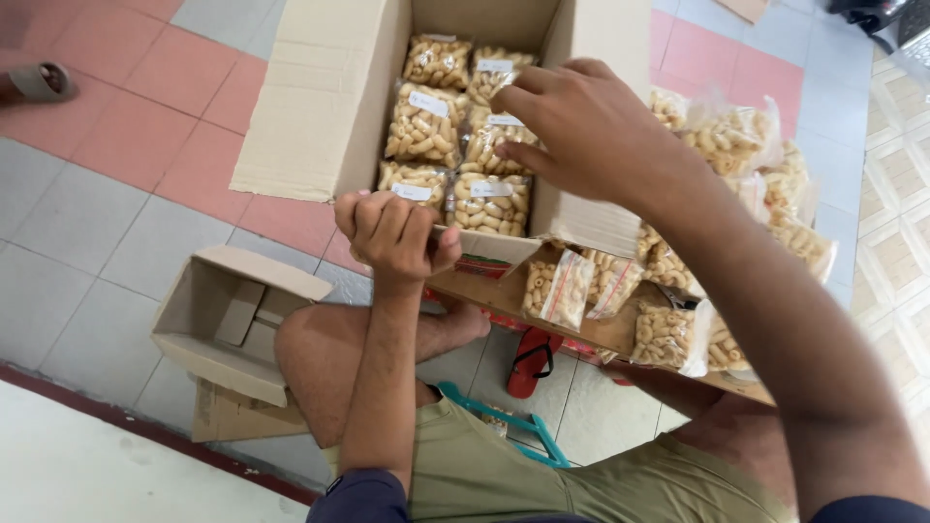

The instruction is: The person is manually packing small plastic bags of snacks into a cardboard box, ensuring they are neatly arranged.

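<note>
A large open cardboard box [320,107] stands on the tiled floor with several clear bags of tan snack pieces [426,124] packed inside in rows. My left hand [392,232] is curled over the box's near edge, gripping the front flap. My right hand [581,121] hovers above the bags on the right side of the box, fingers bent and pointing left, touching or nearly touching a bag; I cannot tell if it holds one.
More snack bags [736,140] are piled right of the box, and others [581,286] lie on a low wooden board [484,291]. A small empty cardboard box [228,324] sits at lower left. A red sandal [531,360] and my bare knees are below.
</note>
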